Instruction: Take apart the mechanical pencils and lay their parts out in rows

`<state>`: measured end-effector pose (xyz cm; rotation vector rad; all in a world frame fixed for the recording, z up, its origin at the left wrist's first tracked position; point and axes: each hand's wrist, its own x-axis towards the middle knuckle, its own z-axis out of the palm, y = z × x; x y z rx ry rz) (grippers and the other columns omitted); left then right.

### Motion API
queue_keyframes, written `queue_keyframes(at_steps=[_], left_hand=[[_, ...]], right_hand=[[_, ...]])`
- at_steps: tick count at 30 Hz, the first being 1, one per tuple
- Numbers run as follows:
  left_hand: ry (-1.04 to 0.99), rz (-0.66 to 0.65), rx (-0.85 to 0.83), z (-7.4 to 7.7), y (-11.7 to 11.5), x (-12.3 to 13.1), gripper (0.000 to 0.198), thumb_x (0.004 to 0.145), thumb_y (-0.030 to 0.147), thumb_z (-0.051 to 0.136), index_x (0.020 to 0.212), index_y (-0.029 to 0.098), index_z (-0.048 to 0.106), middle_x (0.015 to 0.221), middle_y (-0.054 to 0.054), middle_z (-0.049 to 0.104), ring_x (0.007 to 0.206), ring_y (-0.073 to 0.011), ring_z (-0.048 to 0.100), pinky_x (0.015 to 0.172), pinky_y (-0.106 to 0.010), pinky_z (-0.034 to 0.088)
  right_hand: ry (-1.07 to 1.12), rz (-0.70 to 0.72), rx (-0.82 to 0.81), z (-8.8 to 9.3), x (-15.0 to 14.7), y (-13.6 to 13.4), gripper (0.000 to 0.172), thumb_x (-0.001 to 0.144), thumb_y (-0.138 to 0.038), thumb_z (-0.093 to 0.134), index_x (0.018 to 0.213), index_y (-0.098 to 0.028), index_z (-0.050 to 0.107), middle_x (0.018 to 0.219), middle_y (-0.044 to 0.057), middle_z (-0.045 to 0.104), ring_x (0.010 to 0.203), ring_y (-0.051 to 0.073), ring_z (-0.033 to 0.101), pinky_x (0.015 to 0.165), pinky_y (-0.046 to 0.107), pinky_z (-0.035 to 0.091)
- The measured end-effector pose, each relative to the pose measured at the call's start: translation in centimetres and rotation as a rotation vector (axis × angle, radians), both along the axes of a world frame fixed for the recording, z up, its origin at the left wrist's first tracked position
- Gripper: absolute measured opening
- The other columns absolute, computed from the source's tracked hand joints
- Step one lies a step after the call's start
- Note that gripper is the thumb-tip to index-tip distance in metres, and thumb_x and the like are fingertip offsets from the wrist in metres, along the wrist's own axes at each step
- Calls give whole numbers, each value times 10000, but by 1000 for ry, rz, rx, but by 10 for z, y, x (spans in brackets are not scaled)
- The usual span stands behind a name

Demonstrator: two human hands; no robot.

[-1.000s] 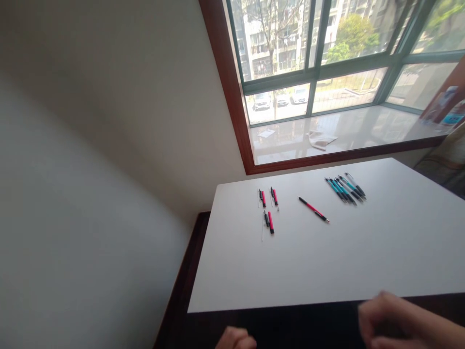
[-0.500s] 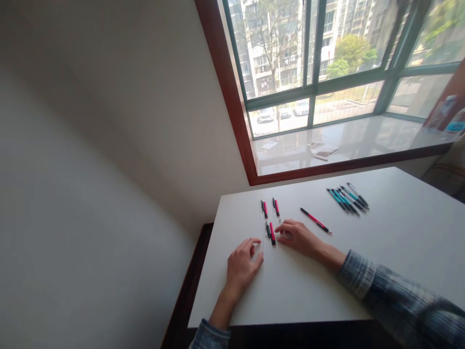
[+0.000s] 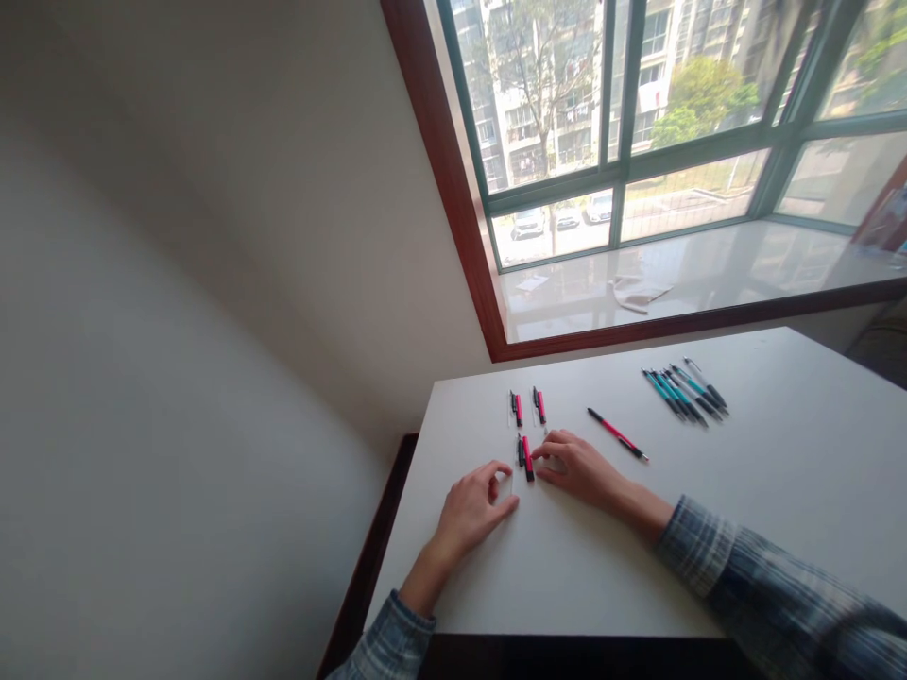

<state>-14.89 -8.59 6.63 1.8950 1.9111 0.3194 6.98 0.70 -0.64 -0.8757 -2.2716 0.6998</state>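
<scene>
On the white table, a small group of pen parts lies between my hands: a red-and-black pen barrel (image 3: 528,459) and a short black pen piece (image 3: 521,450) side by side. A thin, clear tube-like part stands out faintly at their left. My left hand (image 3: 471,505) rests left of this group, its thumb and index finger apart on either side of the thin part's line. From the right, my right hand (image 3: 577,465) puts its fingertips at the red barrel, fingers parted; whether they touch it is hard to see.
Two similar sets of parts, a left set (image 3: 516,409) and a right set (image 3: 539,406), lie farther back. A whole red-and-black pen (image 3: 618,434) lies right of my right hand. Several teal and black pens (image 3: 684,392) are at the back right, below a window sill (image 3: 567,307).
The red barrel has slid slightly left, closer to the black piece, with my right hand following it. My left thumb has moved a little outward. The view has shifted slightly.
</scene>
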Motion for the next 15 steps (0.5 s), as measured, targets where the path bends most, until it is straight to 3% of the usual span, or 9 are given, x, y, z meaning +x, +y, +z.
queue_keyframes(at_steps=[6,15], left_hand=[[-51,-98,-72,10,8,-8,365,791,385,683,1138,276,705,788,29,658,732,-174,613,701,-264,443],[-64,-23,-26,-4,26,-17,390,831,410,649,1195,279,705,766,31,667,703,-167,607,676,-260,419]], right_hand=[[-31,-13,-9,1,-4,2,185,899,-260,707,1072,-266,771,995,44,689,952,218,643,861,336,519],[-50,-26,-8,-2,-7,5,230,919,-273,695,1142,-291,747,1065,54,688,999,232,640,880,352,532]])
